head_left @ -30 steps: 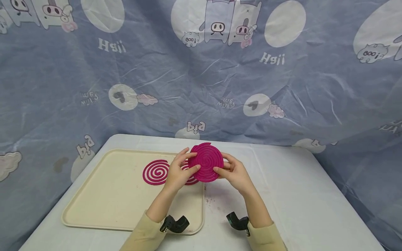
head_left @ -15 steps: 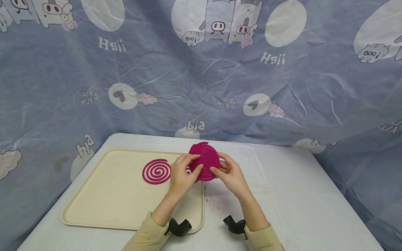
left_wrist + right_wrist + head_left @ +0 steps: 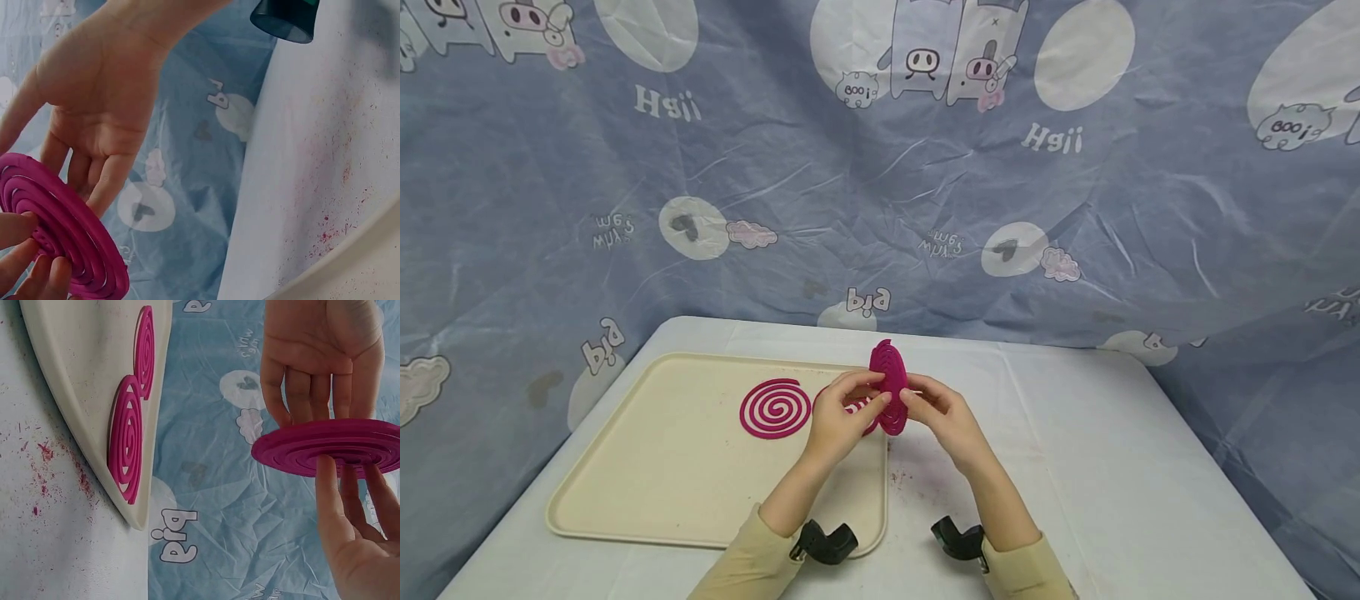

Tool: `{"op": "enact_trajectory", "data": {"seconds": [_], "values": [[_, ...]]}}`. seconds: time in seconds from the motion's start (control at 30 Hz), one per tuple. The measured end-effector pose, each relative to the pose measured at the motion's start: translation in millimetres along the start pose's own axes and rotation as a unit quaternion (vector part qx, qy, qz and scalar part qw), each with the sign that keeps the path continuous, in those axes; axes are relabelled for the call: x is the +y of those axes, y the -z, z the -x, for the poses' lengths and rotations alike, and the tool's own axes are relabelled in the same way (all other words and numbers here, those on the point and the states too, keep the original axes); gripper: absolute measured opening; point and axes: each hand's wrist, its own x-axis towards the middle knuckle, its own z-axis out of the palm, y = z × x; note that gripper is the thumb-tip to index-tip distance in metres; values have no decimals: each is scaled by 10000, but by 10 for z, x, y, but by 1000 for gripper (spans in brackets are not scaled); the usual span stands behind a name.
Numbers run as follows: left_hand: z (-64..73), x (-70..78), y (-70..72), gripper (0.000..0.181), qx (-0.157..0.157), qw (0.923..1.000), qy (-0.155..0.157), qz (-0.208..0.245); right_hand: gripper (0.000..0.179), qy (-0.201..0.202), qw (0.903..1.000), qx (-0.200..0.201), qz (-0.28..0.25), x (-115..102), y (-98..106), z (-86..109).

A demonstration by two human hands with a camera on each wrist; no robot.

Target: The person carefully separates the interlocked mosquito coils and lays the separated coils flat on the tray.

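A magenta mosquito coil (image 3: 891,383), tightly wound and looking like a nested double, is held up on edge above the tray's right end. The left hand (image 3: 837,419) grips it from the left, with thumb and index finger at its near face. From the right, the right hand (image 3: 951,421) holds it, the thumb close to the coil's edge. The left wrist view has left fingertips against the spiral face (image 3: 75,244). In the right wrist view the coil (image 3: 331,447) lies between both hands' fingers. Part of its far side is hidden in the head view.
On the cream tray (image 3: 647,467) lies a loose, open-spaced coil (image 3: 775,408). A second one (image 3: 127,434) sits beside it near the tray's corner, partly behind the left hand in the head view. Magenta crumbs (image 3: 901,477) dot the white table (image 3: 1112,467). A patterned curtain (image 3: 880,183) hangs behind.
Both hands have turned the held coil from nearly face-on to almost edge-on in the head view. The left hand has shifted slightly right, and the right hand slightly left.
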Motion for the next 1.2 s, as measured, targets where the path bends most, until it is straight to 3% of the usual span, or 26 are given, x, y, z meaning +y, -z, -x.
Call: {"op": "enact_trajectory", "data": {"seconds": [0.2,0.33,0.6,0.93,1.2], "values": [[19,279,39,29,-206,9986,416,252,38,60,9999,-18,-153,34,2,-13],[20,305,52,30,-253,9978,565,225,36,98,10000,2,-12,61,4,-7],[-22,-37,21,31,-415,9973,568,197,38,122,9999,-45,-67,84,12,-16],[-20,-82,20,30,-559,9973,419,227,39,315,9993,-122,-139,82,30,-10],[10,225,45,26,-731,9954,547,286,40,463,9981,-280,-292,110,70,-23]]}}
